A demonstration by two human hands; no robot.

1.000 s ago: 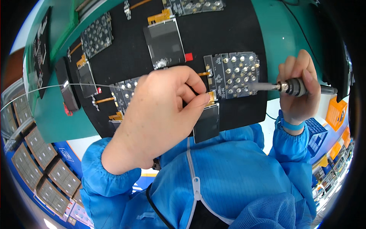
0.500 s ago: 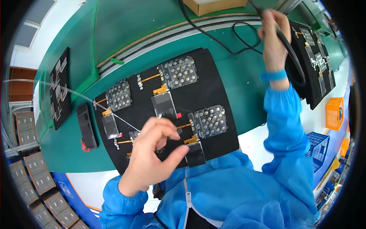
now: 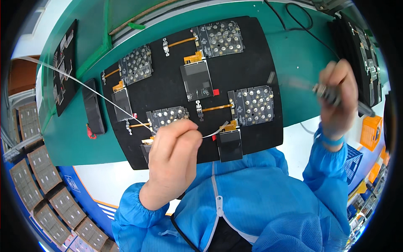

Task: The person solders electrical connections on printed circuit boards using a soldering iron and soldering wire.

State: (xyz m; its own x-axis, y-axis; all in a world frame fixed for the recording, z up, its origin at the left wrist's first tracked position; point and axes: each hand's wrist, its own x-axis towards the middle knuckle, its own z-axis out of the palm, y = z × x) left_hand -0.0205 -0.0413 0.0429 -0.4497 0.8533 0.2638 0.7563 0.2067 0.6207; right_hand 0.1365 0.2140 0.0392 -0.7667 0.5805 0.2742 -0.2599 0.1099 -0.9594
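My left hand (image 3: 174, 161) is closed around a thin strand of solder wire (image 3: 100, 94). The strand comes in from the upper left, and its free end (image 3: 212, 134) bends up close to the orange flex strip (image 3: 228, 126) of the front right board. My right hand (image 3: 340, 98), smeared by motion, grips a soldering iron (image 3: 327, 94) whose blurred tip points left toward the black board's right edge. On that black board (image 3: 163, 80) lie several circuit boards with round metal domes, such as the front right one (image 3: 254, 106), each joined to a dark small screen (image 3: 230, 145).
A black oblong device (image 3: 93, 107) with a red tag lies left on the green table (image 3: 289, 50). More loaded black boards stand at the far left (image 3: 65, 69) and right (image 3: 365, 54). A black cable (image 3: 312, 31) loops at the back right. Crates (image 3: 371, 130) stand beyond the table.
My right hand has come down and nearer with the iron, swinging its tip to the left. My left hand has turned, and the wire's end now shows beyond it. The whole view has shifted.
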